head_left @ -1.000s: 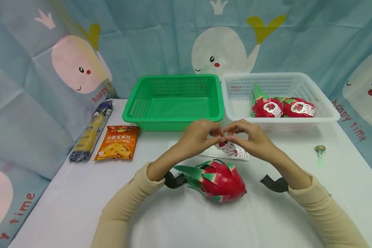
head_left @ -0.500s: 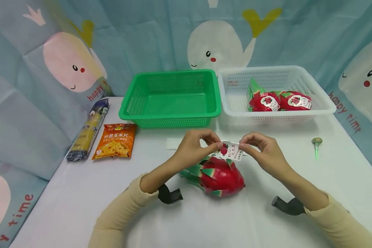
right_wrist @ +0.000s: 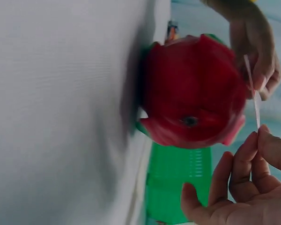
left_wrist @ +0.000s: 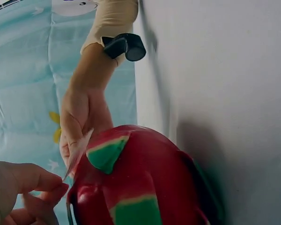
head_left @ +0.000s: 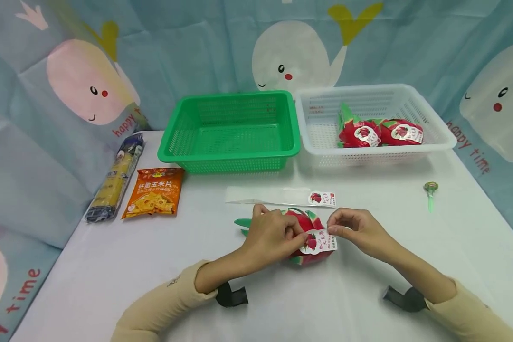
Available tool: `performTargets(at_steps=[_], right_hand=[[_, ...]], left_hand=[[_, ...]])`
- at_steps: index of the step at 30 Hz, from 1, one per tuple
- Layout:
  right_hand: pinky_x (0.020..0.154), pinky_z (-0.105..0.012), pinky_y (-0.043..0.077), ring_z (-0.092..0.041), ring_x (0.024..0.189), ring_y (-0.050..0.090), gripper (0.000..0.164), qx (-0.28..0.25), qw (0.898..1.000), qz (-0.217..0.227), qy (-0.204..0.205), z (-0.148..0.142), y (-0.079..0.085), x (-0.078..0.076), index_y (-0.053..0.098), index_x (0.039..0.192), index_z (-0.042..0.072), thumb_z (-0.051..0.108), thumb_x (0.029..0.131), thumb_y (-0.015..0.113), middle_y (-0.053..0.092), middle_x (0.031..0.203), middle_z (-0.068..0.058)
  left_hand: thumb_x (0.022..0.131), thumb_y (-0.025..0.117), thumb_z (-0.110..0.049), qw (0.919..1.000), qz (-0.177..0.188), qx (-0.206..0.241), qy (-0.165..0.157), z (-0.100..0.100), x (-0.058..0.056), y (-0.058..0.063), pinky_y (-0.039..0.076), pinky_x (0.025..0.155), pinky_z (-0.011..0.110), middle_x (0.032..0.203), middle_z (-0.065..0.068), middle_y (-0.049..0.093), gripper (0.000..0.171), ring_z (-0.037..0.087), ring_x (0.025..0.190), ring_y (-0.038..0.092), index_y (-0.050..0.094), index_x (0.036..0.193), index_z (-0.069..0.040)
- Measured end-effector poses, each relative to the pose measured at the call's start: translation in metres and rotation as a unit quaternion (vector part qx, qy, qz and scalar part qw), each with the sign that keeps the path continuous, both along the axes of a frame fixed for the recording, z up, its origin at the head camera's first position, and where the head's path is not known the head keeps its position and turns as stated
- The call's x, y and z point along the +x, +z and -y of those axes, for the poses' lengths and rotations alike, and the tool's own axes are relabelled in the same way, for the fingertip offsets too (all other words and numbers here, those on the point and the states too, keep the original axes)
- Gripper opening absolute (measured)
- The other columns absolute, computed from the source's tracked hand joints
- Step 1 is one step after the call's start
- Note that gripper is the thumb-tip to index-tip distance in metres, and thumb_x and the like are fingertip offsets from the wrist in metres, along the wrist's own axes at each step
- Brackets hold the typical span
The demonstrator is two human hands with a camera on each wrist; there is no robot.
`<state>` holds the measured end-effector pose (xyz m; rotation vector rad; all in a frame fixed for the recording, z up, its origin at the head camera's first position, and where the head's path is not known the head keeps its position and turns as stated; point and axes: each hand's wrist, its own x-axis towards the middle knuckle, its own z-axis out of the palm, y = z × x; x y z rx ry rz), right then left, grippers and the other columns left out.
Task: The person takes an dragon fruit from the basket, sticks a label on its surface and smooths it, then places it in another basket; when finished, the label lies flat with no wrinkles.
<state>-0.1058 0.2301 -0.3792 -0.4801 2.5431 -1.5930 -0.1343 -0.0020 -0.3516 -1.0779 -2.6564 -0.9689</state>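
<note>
My left hand and right hand pinch opposite ends of a white sticker label with a red fruit print. The label is stretched out over the upper side of a red dragon fruit with green leaf tips, lying on its side on the table. In the right wrist view the label appears edge-on, close to the fruit's skin; whether it touches cannot be told. Behind the fruit lies a backing strip with another label at its right end. My left hand hides the fruit's leafy end in part.
A green basket stands at the back beside a white basket with labelled dragon fruits. To the left lie an orange snack bag and a long yellow-and-blue packet. A lollipop lies right.
Both hands have come down and nearer, bringing the label from above the backing strip to over the dragon fruit. They have moved apart, drawing the label flat between them.
</note>
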Motion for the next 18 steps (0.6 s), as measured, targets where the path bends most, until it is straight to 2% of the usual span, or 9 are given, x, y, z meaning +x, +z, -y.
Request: performTargets(at_steps=[3,7,13,16,18], right_hand=[[0.073,-0.022,0.049,-0.008,0.082,0.054,0.004,-0.023,1.000,0.017,0.006,-0.001,-0.005,-0.003,0.059,0.091,0.008,0.010,0.088,0.061,0.057,0.084,-0.001],[0.071,-0.024,0.048,-0.008,0.085,0.053,0.007,-0.061,0.998,0.025,0.011,0.003,-0.012,-0.006,0.056,0.094,0.003,0.007,0.088,0.059,0.056,0.088,0.000],[0.071,-0.021,0.049,-0.008,0.086,0.054,0.015,-0.123,0.992,0.039,-0.003,0.007,-0.019,-0.004,0.047,0.101,-0.001,0.003,0.089,0.056,0.055,0.088,0.000],[0.071,-0.019,0.048,-0.007,0.084,0.053,0.015,-0.124,0.992,0.032,-0.013,0.008,-0.020,-0.002,0.047,0.100,0.000,0.004,0.089,0.056,0.054,0.089,-0.003],[0.070,-0.018,0.047,-0.007,0.082,0.053,0.014,-0.126,0.992,0.023,-0.015,0.008,-0.020,-0.001,0.047,0.099,-0.001,0.004,0.090,0.056,0.053,0.088,-0.003]], left_hand=[[0.076,0.071,-0.026,0.9999,-0.008,-0.006,0.005,-0.003,-0.002,-0.002,0.025,0.070,0.031,0.042,-0.016,0.039,0.015,-0.003,0.048,0.038,0.068,0.061,-0.023],[0.074,0.068,-0.025,0.9998,-0.006,-0.017,0.007,-0.003,-0.003,-0.003,0.024,0.068,0.030,0.042,-0.016,0.040,0.014,-0.005,0.045,0.037,0.066,0.060,-0.022],[0.074,0.066,-0.024,0.9996,-0.018,-0.021,0.002,-0.006,-0.003,-0.008,0.023,0.063,0.027,0.044,-0.014,0.042,0.024,-0.005,0.045,0.036,0.052,0.055,-0.020],[0.075,0.069,-0.023,0.9988,-0.048,0.003,-0.011,-0.005,-0.003,-0.013,0.027,0.065,0.026,0.056,-0.012,0.048,0.017,-0.001,0.056,0.043,0.056,0.064,-0.021],[0.075,0.072,-0.025,0.9964,-0.079,0.021,-0.025,-0.005,-0.002,-0.017,0.032,0.071,0.028,0.072,-0.010,0.055,0.008,0.004,0.071,0.050,0.064,0.074,-0.022]])
